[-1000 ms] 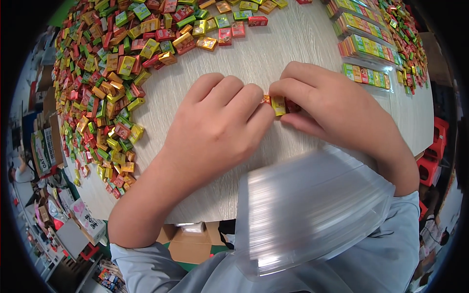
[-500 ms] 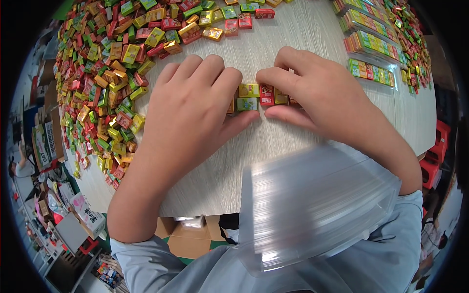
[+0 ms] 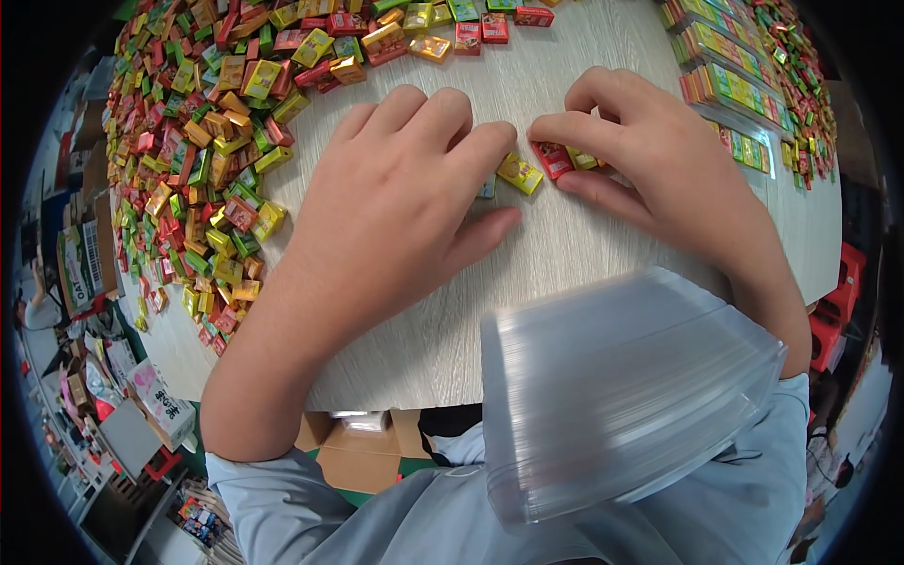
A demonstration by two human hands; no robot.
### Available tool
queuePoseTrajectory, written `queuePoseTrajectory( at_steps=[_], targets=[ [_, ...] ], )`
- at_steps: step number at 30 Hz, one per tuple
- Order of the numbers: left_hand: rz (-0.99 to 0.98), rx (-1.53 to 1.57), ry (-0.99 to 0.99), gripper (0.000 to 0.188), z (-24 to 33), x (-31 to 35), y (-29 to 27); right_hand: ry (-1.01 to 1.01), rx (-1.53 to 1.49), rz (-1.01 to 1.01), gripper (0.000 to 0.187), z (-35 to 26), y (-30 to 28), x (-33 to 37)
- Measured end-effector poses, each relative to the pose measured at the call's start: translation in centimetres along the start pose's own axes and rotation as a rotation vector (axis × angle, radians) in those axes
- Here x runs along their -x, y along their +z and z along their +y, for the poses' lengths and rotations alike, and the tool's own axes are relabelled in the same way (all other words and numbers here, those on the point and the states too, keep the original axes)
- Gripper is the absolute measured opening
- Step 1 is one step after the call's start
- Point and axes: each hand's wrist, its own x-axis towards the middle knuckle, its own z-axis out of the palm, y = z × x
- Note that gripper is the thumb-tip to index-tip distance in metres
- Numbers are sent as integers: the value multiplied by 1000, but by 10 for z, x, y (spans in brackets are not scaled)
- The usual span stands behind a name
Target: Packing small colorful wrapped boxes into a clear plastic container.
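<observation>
My right hand (image 3: 650, 151) grips a short row of small candy-sized boxes between thumb and forefinger, with a red box (image 3: 552, 160) at its left end and a yellow box (image 3: 581, 158) beside it. Just left of that row lies a tilted yellow box (image 3: 520, 173), apart from the red one. My left hand (image 3: 405, 179) arches over the table with thumb and forefinger apart, its forefinger tip by the tilted box. A green box (image 3: 488, 187) shows partly beneath it; anything further under the palm is hidden.
A big heap of small red, green, yellow and orange boxes (image 3: 217, 160) covers the table's left and far side. At the far right stand clear trays of lined-up boxes (image 3: 734, 85) beside another heap (image 3: 796, 104). A stack of clear plastic trays (image 3: 631, 395) sits before my body.
Both hands have shifted up and right in the picture. The row between them has split: the red end now angles with my right hand, and the yellow box has tilted. My left thumb has come off the green box.
</observation>
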Motion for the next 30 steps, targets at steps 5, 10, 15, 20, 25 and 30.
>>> queuePoseTrajectory(
  at_steps=[5,10,15,20,25,30],
  targets=[
    [-103,-149,-85,49,-3,5,-16,-36,-18,27,42,-1,4,2],
    [-110,-50,-77,45,-11,8,-13,-86,-35,65,46,-7,9,-3],
    [-130,122,-116,40,-12,7,-12,-124,-27,27,42,-6,12,-4],
    [-151,82,-78,35,-12,5,-13,-104,-37,17,37,-8,10,-2],
    [-52,103,-160,36,-9,6,-3,-77,-54,-1,34,-9,9,-2],
    [-17,34,-230,37,-7,6,-1,-51,-49,14,35,-10,10,1]
  ],
)
